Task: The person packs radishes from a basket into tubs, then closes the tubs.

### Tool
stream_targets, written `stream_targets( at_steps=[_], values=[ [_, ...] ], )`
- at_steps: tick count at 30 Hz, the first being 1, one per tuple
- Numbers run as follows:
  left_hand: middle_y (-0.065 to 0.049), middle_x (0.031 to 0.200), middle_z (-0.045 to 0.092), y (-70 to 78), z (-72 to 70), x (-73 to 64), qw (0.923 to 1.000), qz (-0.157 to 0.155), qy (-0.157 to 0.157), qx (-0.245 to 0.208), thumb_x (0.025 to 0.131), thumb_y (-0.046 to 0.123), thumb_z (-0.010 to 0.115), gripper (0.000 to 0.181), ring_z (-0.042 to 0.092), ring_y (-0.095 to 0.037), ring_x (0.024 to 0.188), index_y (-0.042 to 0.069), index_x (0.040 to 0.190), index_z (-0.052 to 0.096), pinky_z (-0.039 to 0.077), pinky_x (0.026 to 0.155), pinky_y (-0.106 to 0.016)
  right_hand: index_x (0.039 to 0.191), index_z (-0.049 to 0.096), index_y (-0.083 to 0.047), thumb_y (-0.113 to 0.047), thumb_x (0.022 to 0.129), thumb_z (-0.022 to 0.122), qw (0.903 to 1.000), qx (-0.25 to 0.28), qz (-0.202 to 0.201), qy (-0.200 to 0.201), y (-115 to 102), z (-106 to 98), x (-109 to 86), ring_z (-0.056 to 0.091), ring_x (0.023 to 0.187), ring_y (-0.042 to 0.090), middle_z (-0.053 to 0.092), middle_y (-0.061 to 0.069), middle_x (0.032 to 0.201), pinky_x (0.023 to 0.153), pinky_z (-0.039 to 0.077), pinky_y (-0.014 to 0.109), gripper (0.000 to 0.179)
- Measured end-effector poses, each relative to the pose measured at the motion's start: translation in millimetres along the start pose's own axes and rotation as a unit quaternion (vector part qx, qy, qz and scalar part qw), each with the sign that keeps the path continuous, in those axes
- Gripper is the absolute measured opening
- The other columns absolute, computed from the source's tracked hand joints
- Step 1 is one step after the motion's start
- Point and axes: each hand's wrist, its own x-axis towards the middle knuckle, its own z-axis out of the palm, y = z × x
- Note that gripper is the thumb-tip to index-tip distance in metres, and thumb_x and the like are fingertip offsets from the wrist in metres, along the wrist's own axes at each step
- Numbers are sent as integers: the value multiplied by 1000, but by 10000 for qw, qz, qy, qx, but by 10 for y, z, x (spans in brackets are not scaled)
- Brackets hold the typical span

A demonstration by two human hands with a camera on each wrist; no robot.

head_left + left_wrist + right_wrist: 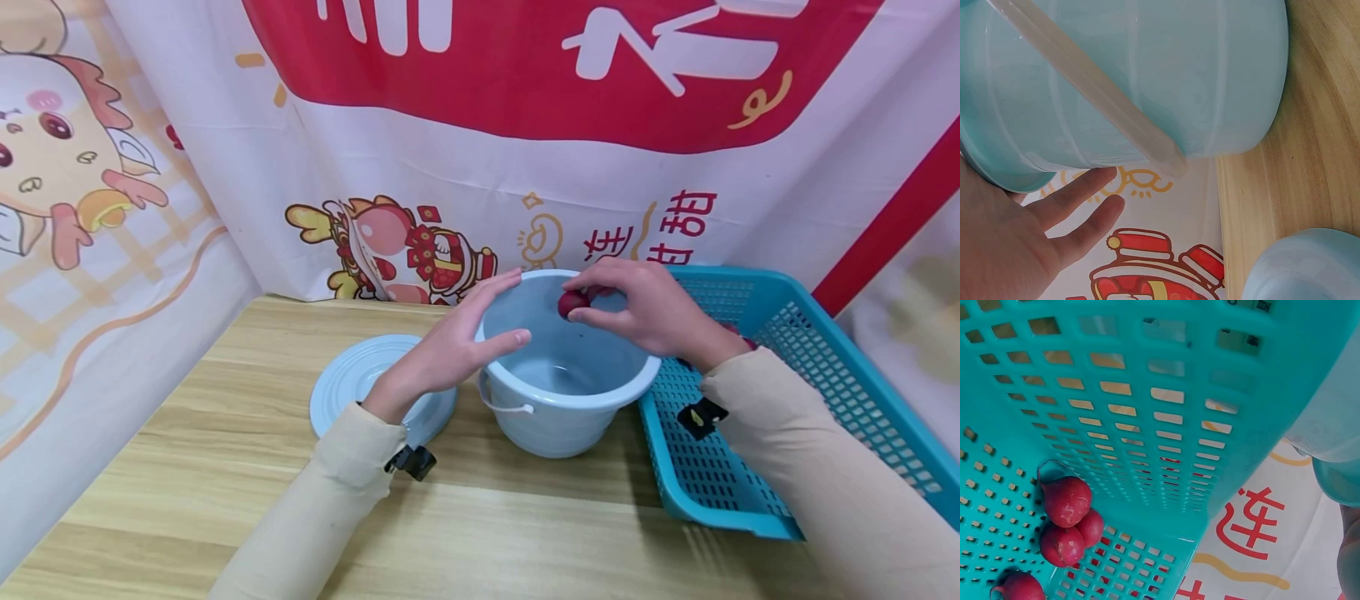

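A light blue bucket (555, 417) with a white handle (507, 407) stands upright on the table. My right hand (645, 304) pinches a dark red radish (573, 305) between thumb and fingers, over the bucket's opening at its far right side. The left hand (461, 337) lies against the bucket's left rim with fingers extended; its thumb reaches over the edge. In the left wrist view, those fingers (1079, 206) are straight beside the bucket wall (1166, 69). Several red radishes (1066, 500) lie in a teal basket (1147, 425) in the right wrist view. The bucket's visible inside holds nothing.
Left of the bucket, a round light blue lid (337, 387) lies on the wooden table (465, 533), partly behind the left forearm. The teal basket's near rim (738, 521) stands close to the bucket's right side. A printed cloth (450, 167) hangs behind the table.
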Motion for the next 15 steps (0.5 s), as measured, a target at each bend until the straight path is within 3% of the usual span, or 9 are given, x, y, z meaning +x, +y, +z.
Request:
stream_targets(
  at_steps=[15],
  values=[
    [11, 177, 23, 12, 1, -1, 10000, -6, 2, 85, 100, 49, 63, 78, 30, -28, 162, 31, 168, 29, 35, 122, -71, 118, 80, -12, -17, 85, 90, 9998, 73, -113, 175, 26, 23, -6, 74, 98, 21, 79, 6, 114, 87, 66, 47, 35]
  ],
)
